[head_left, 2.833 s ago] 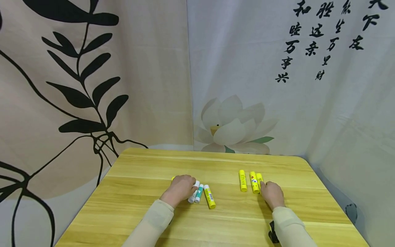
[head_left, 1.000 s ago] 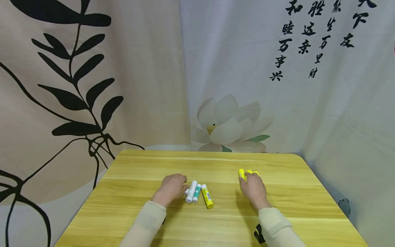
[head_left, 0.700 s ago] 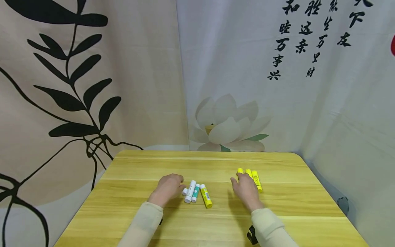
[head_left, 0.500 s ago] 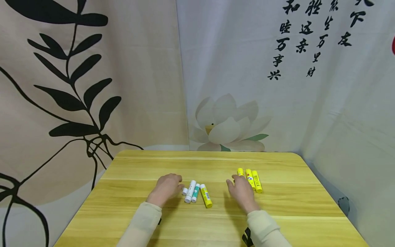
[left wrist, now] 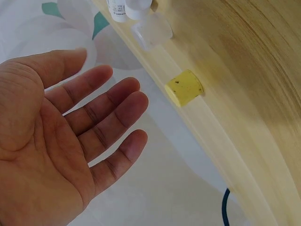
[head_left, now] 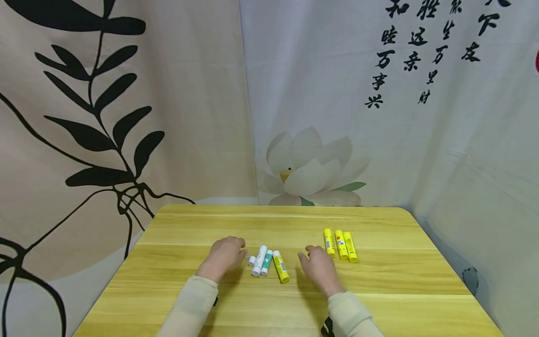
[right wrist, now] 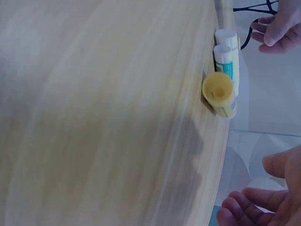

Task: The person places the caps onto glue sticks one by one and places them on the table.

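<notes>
My left hand [head_left: 224, 256] hovers just left of a small group of glue sticks, fingers loosely spread with nothing in them. That group holds a white glue stick [head_left: 259, 261], a white-and-teal one [head_left: 266, 263], a yellow one [head_left: 280, 267] and a short whitish piece [head_left: 251, 260]. In the left wrist view a short yellow cylinder [left wrist: 185, 88] lies beyond the fingertips; the hand hides it from the head view. My right hand [head_left: 318, 267], relaxed and holding nothing, is between the groups. Three yellow glue sticks [head_left: 340, 245] lie side by side beyond it.
Everything lies on a light wooden table [head_left: 379, 281] with rounded far corners. Behind it hangs a curtain [head_left: 210, 117] printed with leaves, a lotus and black characters. A dark band [head_left: 327, 326] shows at the right wrist.
My right hand has drawn back leftward and toward me from the yellow glue sticks, which now lie together in full view. My left hand has shifted slightly left, away from its group.
</notes>
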Tool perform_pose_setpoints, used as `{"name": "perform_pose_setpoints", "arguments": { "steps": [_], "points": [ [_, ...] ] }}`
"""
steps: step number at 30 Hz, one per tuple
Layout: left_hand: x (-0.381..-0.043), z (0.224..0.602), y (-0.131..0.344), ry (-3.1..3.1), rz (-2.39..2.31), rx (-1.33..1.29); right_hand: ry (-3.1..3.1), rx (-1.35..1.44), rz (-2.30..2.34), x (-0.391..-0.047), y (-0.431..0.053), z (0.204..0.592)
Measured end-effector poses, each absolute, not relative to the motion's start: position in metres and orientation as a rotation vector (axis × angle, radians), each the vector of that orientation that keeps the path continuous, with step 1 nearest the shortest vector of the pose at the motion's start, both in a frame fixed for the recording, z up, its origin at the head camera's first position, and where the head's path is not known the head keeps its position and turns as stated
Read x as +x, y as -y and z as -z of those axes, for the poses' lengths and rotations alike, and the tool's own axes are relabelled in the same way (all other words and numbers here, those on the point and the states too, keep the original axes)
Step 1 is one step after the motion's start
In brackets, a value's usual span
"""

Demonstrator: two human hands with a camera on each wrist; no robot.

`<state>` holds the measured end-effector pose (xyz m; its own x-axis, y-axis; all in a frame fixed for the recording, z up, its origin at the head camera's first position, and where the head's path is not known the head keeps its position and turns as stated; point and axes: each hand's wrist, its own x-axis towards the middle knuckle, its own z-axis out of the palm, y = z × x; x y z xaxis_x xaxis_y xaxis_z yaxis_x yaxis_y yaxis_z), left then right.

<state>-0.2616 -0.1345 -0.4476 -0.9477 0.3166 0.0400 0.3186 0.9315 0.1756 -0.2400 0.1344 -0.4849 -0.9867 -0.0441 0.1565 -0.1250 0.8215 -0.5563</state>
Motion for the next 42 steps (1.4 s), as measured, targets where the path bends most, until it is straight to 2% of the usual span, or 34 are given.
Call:
{"name": "perform_pose_setpoints", "arguments": {
  "steps": [14, 26, 42],
  "points": [
    [-0.262, 0.45, 0.139, 3.065, 0.275, -0.493, 2.908, 0.197, -0.886, -0.234, -0.11, 0.493],
    [-0.261, 0.449, 0.143, 3.08, 0.265, -0.465, 2.898, 0.37, -0.713, -0.229, -0.089, 0.499],
    [-0.265, 0.443, 0.155, 3.068, 0.289, -0.381, 2.969, 0.28, -0.764, -0.23, -0.086, 0.506]
  ]
}}
